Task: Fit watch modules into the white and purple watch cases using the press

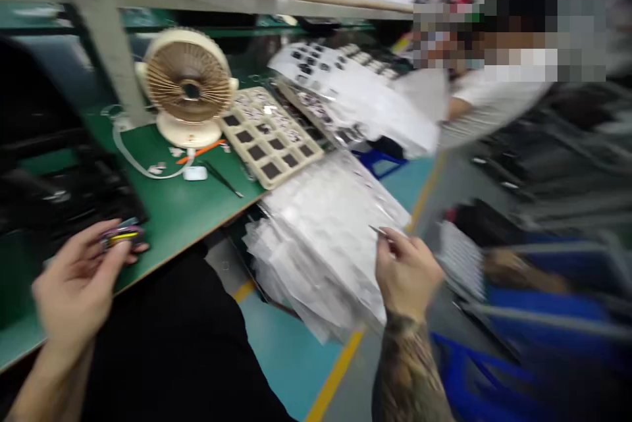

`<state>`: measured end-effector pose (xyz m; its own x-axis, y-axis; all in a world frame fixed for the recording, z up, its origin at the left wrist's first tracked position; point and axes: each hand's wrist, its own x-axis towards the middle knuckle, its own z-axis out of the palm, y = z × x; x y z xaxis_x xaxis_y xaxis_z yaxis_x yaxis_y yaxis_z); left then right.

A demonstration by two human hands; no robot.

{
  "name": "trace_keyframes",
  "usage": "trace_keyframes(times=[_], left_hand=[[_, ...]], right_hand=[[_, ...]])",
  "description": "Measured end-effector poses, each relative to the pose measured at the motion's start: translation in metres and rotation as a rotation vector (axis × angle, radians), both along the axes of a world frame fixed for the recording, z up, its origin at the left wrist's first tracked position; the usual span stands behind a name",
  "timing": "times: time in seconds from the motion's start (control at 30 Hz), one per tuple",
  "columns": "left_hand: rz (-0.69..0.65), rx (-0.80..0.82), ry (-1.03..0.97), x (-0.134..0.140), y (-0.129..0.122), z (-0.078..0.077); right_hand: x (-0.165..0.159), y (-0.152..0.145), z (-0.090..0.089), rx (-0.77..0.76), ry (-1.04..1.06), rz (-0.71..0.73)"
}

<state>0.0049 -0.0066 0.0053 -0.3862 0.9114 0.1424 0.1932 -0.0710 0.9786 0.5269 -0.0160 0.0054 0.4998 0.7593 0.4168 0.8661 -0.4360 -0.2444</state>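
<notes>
At the bench's left front edge, my left hand [79,277] is closed around a small dark part [122,237] with yellow and purple bits, perhaps wires; blur hides its exact kind. My right hand [407,270] is out to the right, above white plastic sheets [326,211]. Its fingers pinch a thin pointed tool [376,230], of which only the light tip shows. Between the hands and farther back, a beige compartment tray [269,182] holds dark squares and small pieces. Dark tweezers [224,180] lie on the green bench top [197,205], left of the tray.
A cream desk fan [190,89] with a white cable stands behind the tweezers. Dark equipment [54,158] fills the left side. Beyond the sheets, another white sheet [365,106] carries black parts. A person in white [503,93] sits at far right. Blue chair frames [543,316] occupy the lower right.
</notes>
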Motion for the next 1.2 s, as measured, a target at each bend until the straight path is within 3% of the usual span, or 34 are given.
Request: trace_keyframes(times=[0.1, 0.2, 0.27, 0.4, 0.53, 0.6, 0.77, 0.9, 1.0, 1.2], left_hand=[[-0.062, -0.025, -0.201, 0.003, 0.007, 0.004], [-0.083, -0.025, -0.285, -0.002, 0.006, 0.009], [-0.076, -0.026, -0.276, -0.007, 0.0, 0.011], [-0.011, 0.002, -0.253, -0.018, -0.011, 0.006], [0.051, 0.039, -0.264, -0.024, -0.014, -0.004], [0.053, 0.056, -0.24, -0.024, -0.014, -0.006], [0.072, 0.032, -0.311, -0.025, -0.014, -0.005], [0.077, 0.021, -0.416, -0.025, -0.012, -0.006], [0.044, 0.024, -0.405, -0.026, -0.011, -0.006], [-0.026, 0.057, -0.402, -0.029, -0.015, -0.002]], right_hand=[[-0.085, 0.031, -0.006, 0.343, 0.195, 0.434], [-0.187, 0.065, -0.012, 0.36, 0.508, 1.063], [-0.252, 0.08, -0.014, 0.342, 0.657, 1.351], [-0.342, 0.088, -0.006, 0.253, 0.819, 1.531], [-0.385, 0.082, 0.011, 0.036, 0.897, 1.771], [-0.396, 0.077, 0.013, 0.018, 0.918, 1.784], [-0.403, 0.064, 0.001, 0.041, 0.981, 1.583], [-0.398, 0.061, -0.002, 0.023, 0.863, 1.683], [-0.393, 0.068, 0.003, 0.06, 0.788, 1.718], [-0.388, 0.102, 0.01, 0.204, 0.632, 1.615]])
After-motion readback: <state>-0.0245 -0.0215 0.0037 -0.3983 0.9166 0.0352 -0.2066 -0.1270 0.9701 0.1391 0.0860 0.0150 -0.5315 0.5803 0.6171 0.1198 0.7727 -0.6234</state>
